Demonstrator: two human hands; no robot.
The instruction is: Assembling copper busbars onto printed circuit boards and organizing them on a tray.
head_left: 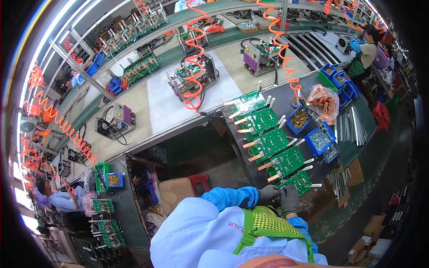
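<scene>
My left hand (268,194) and my right hand (289,200), both in dark grey gloves, come together at the near end of the workbench, in front of my green checked apron. Their fingers are curled in and nearly touch. Whatever they pinch is too small or hidden to make out. Just beyond them lies the nearest green circuit board (296,181), with white and copper-coloured strips sticking out from its sides. A row of similar boards (270,143) runs away from me along the dark bench (308,156).
Right of the boards stand blue bins of brass-coloured fasteners (299,119) and silver screws (320,140), a bag of copper-coloured parts (322,102) and metal strips (353,126). An orange coiled hose (281,44) hangs over the bench. Co-workers (364,51) stand farther off.
</scene>
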